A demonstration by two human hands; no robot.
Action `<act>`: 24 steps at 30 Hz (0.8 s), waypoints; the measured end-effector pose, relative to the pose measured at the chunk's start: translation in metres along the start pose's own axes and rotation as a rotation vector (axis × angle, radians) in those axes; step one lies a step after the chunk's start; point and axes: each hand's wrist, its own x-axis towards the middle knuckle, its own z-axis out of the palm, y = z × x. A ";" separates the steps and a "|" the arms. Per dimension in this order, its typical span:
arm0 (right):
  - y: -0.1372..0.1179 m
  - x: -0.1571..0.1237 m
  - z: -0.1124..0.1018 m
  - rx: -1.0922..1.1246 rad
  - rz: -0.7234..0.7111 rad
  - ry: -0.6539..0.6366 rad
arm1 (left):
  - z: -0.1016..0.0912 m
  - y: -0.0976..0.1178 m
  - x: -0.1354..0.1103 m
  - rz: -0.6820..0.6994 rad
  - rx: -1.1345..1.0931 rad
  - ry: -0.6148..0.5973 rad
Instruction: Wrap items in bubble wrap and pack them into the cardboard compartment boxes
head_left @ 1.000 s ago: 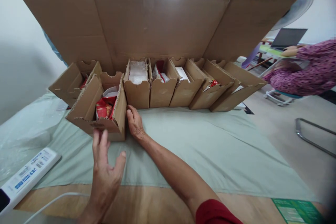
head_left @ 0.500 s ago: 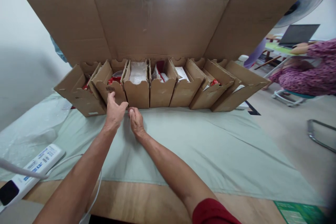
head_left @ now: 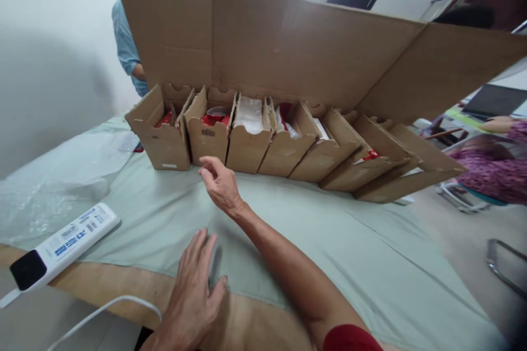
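Note:
A row of open cardboard bins (head_left: 208, 143) stands along the far side of the table. My right hand (head_left: 222, 184) hovers just in front of the second bin from the left, its fingers loosely curled and apart, holding nothing. Nearer to me, over the table's front edge, my left hand (head_left: 195, 279) has its fingers stretched out and thumb apart, with nothing in it. Red packages (head_left: 216, 119) lie in the second bin. Bubble-wrapped material (head_left: 249, 114) fills the third one. A white box (head_left: 321, 129) shows in another bin, and a red-and-white package (head_left: 370, 155) lies further right.
Behind the bins rises a tall cardboard panel (head_left: 313, 44). A white power strip (head_left: 68, 244) with a cable (head_left: 123, 299) lies at the left on the green cloth (head_left: 321, 230), near clear plastic wrap (head_left: 53, 192). People sit beyond the panel and at the right.
My left hand has drawn back from the second bin towards me and opened. The right hand has lifted slightly from beside the bins. The view has turned left and tilted.

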 end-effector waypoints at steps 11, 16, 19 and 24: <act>-0.086 0.117 0.031 -0.830 -0.096 -0.282 | -0.003 -0.015 -0.001 -0.026 -0.043 0.236; -0.084 0.070 0.018 -0.769 -0.153 -0.306 | -0.010 -0.015 -0.005 -0.353 -0.337 0.411; -0.082 0.024 -0.007 -0.623 -0.260 -0.311 | -0.016 -0.021 -0.010 -0.539 -0.571 0.441; -0.083 -0.047 -0.073 -0.368 -0.396 -0.304 | -0.037 -0.026 -0.011 -0.563 -0.801 0.627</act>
